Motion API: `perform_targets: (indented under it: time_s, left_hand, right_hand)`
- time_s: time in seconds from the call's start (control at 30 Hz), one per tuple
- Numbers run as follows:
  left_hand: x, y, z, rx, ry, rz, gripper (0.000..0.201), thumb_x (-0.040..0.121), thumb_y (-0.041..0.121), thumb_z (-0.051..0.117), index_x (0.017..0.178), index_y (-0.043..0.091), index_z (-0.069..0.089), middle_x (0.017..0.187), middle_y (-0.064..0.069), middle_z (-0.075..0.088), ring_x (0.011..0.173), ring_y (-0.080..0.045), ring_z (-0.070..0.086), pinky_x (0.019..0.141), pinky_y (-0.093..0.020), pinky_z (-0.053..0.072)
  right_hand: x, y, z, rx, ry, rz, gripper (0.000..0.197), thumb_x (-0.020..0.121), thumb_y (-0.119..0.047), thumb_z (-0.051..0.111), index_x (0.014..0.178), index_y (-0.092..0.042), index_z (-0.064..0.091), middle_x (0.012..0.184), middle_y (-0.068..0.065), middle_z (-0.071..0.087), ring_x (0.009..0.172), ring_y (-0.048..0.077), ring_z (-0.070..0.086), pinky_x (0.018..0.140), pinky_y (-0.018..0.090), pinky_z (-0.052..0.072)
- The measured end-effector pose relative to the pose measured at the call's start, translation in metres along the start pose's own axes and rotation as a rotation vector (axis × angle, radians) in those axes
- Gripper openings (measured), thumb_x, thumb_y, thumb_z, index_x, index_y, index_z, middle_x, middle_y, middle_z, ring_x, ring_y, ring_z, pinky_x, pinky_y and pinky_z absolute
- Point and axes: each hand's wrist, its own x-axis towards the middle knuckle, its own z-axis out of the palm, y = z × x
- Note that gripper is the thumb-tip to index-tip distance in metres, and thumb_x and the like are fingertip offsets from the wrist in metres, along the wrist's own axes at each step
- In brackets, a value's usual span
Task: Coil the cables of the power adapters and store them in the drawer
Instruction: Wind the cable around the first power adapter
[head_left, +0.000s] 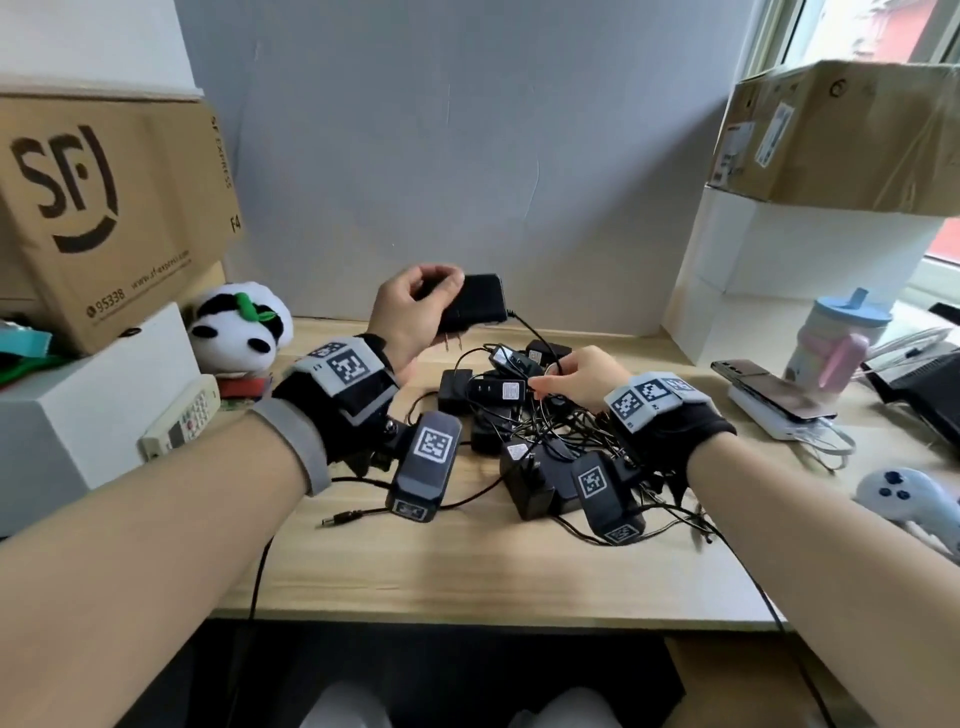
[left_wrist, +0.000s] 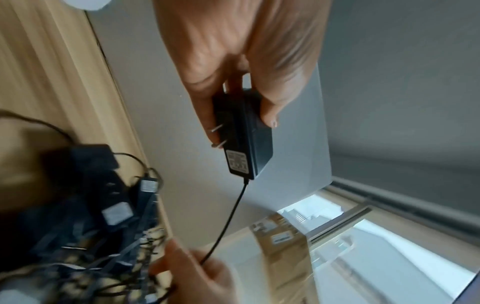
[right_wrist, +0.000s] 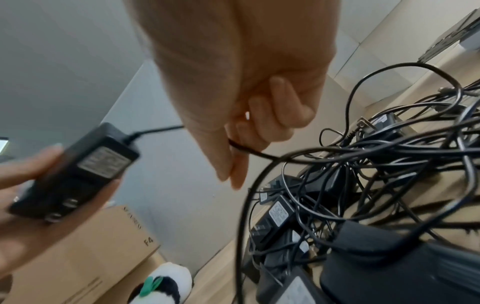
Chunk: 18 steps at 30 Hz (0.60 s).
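My left hand (head_left: 415, 312) grips a black power adapter (head_left: 475, 306) (left_wrist: 244, 135) (right_wrist: 80, 170), lifted above the wooden desk (head_left: 467, 566) with its two prongs showing. Its thin black cable (head_left: 535, 332) (left_wrist: 228, 222) runs down to my right hand (head_left: 576, 379) (right_wrist: 233, 148), which pinches it between thumb and fingers just over the pile. Several more black adapters with tangled cables (head_left: 530, 436) (right_wrist: 363, 185) lie heaped in the middle of the desk. No drawer shows in any view.
An SF cardboard box (head_left: 104, 208) and a plush panda (head_left: 239, 327) stand at the left, with a white remote (head_left: 182, 415). A second carton (head_left: 841, 135), a cup (head_left: 836, 338), a phone (head_left: 769, 389) and a game controller (head_left: 904, 493) crowd the right.
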Motion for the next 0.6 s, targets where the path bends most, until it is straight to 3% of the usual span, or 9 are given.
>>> perform_targets:
  time_s: [0.07,0.17,0.27,0.33,0.43,0.53,0.6]
  left_hand:
    - [0.007,0.020,0.001,-0.133,0.075,0.004,0.006,0.091,0.014,0.060,0.088,0.018,0.058,0.106,-0.008,0.060,0.096,-0.027,0.062,0.078,-0.047,0.057]
    - [0.020,0.042,-0.004,-0.203,0.227,0.068,0.011,0.093,0.015,0.057,0.084,0.019,0.053,0.103,-0.007,0.058,0.082,-0.021,0.063,0.066,-0.040,0.060]
    - [0.033,0.049,-0.013,-0.197,0.362,0.114,0.014,0.096,0.018,0.053,0.083,0.020,0.050,0.104,-0.007,0.056,0.078,-0.018,0.061,0.057,-0.033,0.059]
    - [0.038,0.043,-0.019,-0.164,0.395,0.099,0.010,0.097,0.020,0.051,0.088,0.019,0.048,0.108,-0.009,0.054,0.083,-0.022,0.062,0.055,-0.031,0.059]
    - [0.040,0.027,-0.021,-0.169,0.365,-0.029,0.017,0.097,0.026,0.052,0.103,0.011,0.046,0.113,-0.014,0.054,0.091,-0.028,0.062,0.053,-0.031,0.059]
    - [0.034,0.013,-0.015,-0.205,0.283,-0.187,0.033,0.093,0.036,0.056,0.107,0.007,0.049,0.093,-0.012,0.059,0.068,-0.018,0.061,0.046,-0.025,0.056]
    - [0.032,0.005,-0.012,-0.184,0.230,-0.250,0.036,0.091,0.042,0.056,0.103,0.008,0.053,0.079,-0.008,0.059,0.054,-0.014,0.059,0.041,-0.022,0.052]
  right_hand:
    - [0.005,0.004,-0.012,-0.025,0.100,0.074,0.030,0.089,-0.034,0.058,0.064,-0.020,0.067,0.051,-0.006,0.045,0.042,0.008,0.036,0.043,0.020,0.028]
    - [0.008,0.014,-0.040,-0.060,0.223,0.200,0.031,0.091,-0.033,0.050,0.071,-0.017,0.069,0.055,-0.002,0.050,0.050,0.014,0.043,0.048,0.023,0.032]
    - [0.009,0.023,-0.066,-0.099,0.199,0.294,0.035,0.089,-0.035,0.052,0.063,-0.018,0.067,0.058,-0.001,0.052,0.054,0.016,0.045,0.053,0.026,0.036]
    - [0.011,0.022,-0.079,-0.084,0.204,0.292,0.034,0.089,-0.034,0.054,0.064,-0.015,0.068,0.057,-0.001,0.052,0.052,0.015,0.043,0.050,0.025,0.035]
    - [0.014,0.006,-0.092,0.045,0.284,0.119,0.034,0.092,-0.031,0.052,0.069,-0.013,0.069,0.049,-0.004,0.051,0.043,0.011,0.039,0.037,0.018,0.031]
    - [0.017,-0.021,-0.100,0.401,0.350,-0.098,0.037,0.098,-0.029,0.044,0.072,-0.015,0.067,0.053,0.000,0.047,0.040,0.008,0.037,0.034,0.016,0.026]
    - [0.018,-0.037,-0.106,0.574,0.372,-0.230,0.034,0.099,-0.027,0.043,0.074,-0.019,0.064,0.063,-0.001,0.054,0.040,0.003,0.042,0.037,0.014,0.026]
